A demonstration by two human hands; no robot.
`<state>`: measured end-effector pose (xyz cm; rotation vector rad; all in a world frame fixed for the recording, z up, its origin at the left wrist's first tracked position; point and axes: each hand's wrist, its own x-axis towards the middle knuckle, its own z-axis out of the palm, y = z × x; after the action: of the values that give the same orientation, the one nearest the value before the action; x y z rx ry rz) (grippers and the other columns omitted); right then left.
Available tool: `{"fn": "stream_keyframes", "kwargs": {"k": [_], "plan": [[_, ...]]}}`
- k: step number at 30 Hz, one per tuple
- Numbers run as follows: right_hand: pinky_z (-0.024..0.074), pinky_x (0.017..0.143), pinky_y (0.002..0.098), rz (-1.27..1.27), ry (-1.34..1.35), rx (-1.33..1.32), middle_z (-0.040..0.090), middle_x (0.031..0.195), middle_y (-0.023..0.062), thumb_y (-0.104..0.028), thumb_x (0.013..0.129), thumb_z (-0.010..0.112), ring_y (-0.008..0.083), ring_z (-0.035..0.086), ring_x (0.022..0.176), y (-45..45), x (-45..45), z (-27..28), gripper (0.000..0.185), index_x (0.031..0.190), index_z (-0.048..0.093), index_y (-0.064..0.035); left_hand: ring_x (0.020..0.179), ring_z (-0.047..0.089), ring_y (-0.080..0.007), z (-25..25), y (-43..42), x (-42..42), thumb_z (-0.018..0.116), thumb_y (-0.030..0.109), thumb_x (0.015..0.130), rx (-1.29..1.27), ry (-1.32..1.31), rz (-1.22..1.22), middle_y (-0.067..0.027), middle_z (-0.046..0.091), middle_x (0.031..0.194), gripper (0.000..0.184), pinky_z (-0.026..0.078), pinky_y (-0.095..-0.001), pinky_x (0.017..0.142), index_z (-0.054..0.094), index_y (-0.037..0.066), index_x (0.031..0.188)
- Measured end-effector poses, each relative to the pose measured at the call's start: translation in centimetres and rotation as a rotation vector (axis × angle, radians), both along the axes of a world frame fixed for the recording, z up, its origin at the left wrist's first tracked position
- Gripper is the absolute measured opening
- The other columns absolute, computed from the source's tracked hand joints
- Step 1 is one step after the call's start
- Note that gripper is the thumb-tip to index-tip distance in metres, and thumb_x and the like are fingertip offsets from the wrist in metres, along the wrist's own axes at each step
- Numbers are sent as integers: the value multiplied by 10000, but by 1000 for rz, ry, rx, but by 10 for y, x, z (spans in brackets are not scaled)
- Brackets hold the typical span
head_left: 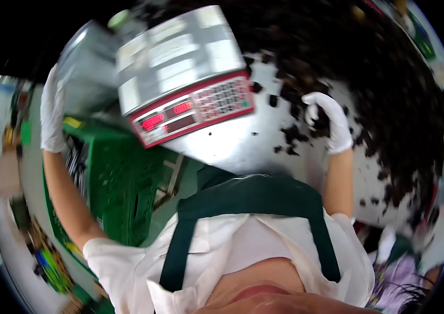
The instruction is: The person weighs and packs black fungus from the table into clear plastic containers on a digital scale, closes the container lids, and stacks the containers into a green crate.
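My left hand (52, 112), in a white glove, is raised at the left with its fingers stretched out along the side of a greyish see-through container (88, 70); the thumb is hidden. A digital weighing scale (180, 63) with a red front panel and lit red digits stands right of that container. On the right, my right hand (333, 123), also white-gloved, is curled over the metal table (222, 138). Dark stuff shows between its fingers, but whether it is held is unclear. Around and beyond it lie loose dark dried pieces (374, 68), heaped thickly towards the back.
Below my left arm is a green plastic crate (122, 178). A pale green round object (118, 20) is behind the container. A cardboard box (4, 175) and other goods line the far left. Another person's purple-patterned clothing (400, 275) shows at the lower right.
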<state>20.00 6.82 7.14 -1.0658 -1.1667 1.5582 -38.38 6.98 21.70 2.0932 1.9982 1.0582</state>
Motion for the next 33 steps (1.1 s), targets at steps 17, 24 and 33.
{"fn": "stream_keyframes", "kwargs": {"k": [17, 24, 33], "plan": [[472, 696, 268, 72, -90, 307, 557, 742, -2, -284, 1024, 551, 109, 542, 679, 47, -41, 60, 307, 943, 709, -33, 1113, 647, -181, 0, 28, 81, 617, -8, 954, 100, -17, 0, -67, 711, 1175, 285, 500, -320, 981, 696, 24, 1226], [555, 876, 380, 261, -340, 623, 753, 994, 151, -557, 966, 611, 271, 721, 935, 92, -192, 122, 575, 1079, 751, -11, 803, 705, -332, -121, 13, 206, 750, -20, 838, 206, 159, -361, -152, 720, 912, 336, 557, -410, 700, 691, 77, 1154], [546, 919, 512, 423, -842, 932, 643, 1207, 168, -544, 1025, 427, 401, 642, 1082, 104, -228, 82, 592, 1034, 771, -62, 888, 706, -259, -135, 3, 221, 768, -46, 826, 207, 226, -278, -103, 734, 996, 361, 551, -363, 805, 718, 71, 1164]]}}
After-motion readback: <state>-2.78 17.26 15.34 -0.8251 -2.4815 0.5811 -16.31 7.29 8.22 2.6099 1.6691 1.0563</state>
